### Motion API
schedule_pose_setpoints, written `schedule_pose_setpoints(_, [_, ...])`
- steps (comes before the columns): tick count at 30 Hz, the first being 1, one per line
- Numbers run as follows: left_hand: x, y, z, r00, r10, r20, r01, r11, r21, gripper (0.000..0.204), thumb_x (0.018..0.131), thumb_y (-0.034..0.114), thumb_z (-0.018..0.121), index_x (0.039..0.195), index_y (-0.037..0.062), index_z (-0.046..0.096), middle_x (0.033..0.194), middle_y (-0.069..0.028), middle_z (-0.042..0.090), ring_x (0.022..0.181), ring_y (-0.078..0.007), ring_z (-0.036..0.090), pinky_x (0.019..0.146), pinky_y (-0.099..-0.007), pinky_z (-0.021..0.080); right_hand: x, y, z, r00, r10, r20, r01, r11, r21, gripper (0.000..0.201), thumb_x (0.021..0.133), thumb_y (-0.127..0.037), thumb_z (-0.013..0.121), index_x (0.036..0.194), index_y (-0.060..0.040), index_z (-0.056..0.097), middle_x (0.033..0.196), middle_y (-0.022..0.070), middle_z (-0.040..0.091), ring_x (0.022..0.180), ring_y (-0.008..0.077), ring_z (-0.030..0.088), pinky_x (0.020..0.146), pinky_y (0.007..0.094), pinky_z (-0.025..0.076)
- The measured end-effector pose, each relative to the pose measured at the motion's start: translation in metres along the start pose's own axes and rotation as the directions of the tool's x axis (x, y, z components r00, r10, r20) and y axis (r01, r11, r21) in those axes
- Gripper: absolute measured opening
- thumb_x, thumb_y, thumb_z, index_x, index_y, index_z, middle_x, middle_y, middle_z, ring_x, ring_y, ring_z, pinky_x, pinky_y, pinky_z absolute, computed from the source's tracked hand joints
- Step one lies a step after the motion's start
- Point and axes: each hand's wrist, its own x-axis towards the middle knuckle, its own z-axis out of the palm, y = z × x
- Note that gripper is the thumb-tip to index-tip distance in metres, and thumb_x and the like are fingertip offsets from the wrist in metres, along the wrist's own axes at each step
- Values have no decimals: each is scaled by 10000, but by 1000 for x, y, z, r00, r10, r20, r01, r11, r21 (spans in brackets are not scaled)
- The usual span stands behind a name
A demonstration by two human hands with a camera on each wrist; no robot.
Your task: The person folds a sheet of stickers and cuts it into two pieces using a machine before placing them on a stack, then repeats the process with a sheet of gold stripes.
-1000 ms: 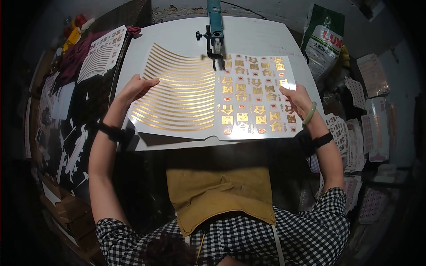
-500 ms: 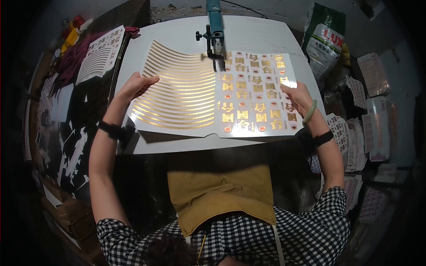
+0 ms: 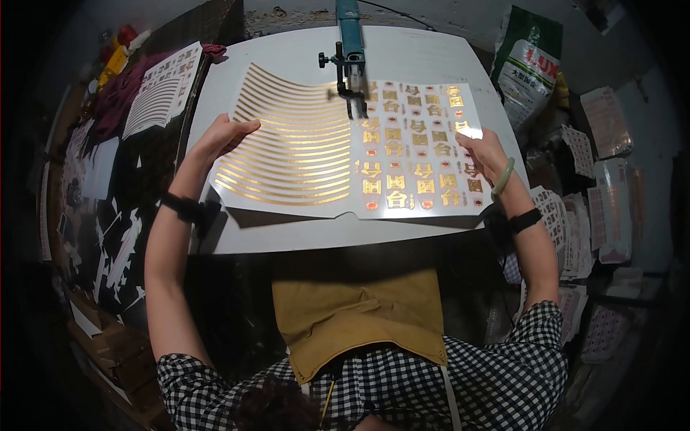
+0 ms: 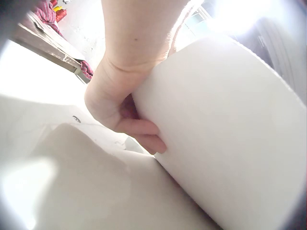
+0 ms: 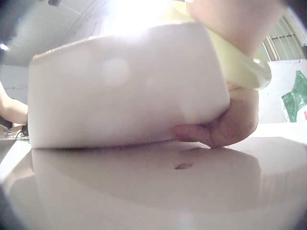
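A white sheet (image 3: 350, 158), with curved gold stripes on its left half and gold characters with red marks on its right half, lies bowed over a white table. My left hand (image 3: 226, 135) grips its left edge, thumb on top. In the left wrist view, the fingers (image 4: 144, 136) curl under the sheet's plain white underside (image 4: 225, 110). On the right edge, my right hand (image 3: 483, 149) pinches the sheet with the thumb above. The right wrist view has that hand's fingers (image 5: 196, 134) beneath, close over the tabletop. The machine's black foot (image 3: 352, 97) overlaps the sheet's far middle.
A teal machine arm (image 3: 349, 32) reaches over the white table (image 3: 345, 237) from the back. Another printed sheet (image 3: 162, 93) rests at the left on a dark surface scattered with white scraps (image 3: 118, 241). A green-and-white bag (image 3: 528, 68) and stacked printed sheets (image 3: 553, 230) are at the right.
Both hands have slid the sheet slightly away from the body, under the machine's foot; a wider strip of table shows in front of it. Both grips stay the same.
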Motion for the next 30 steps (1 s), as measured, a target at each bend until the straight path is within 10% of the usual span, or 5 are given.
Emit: schedule_pose_setpoints(30, [23, 6, -4, 998, 9, -62, -5, 999, 52, 325, 852, 195, 692, 1059, -50, 640, 851, -128, 706, 687, -168, 698, 628, -254, 551, 28, -9, 2, 1000, 0, -15, 0, 1000, -28, 305, 868, 1, 626, 1136, 128, 558, 1002, 149, 655, 819, 190, 656, 699, 313, 552])
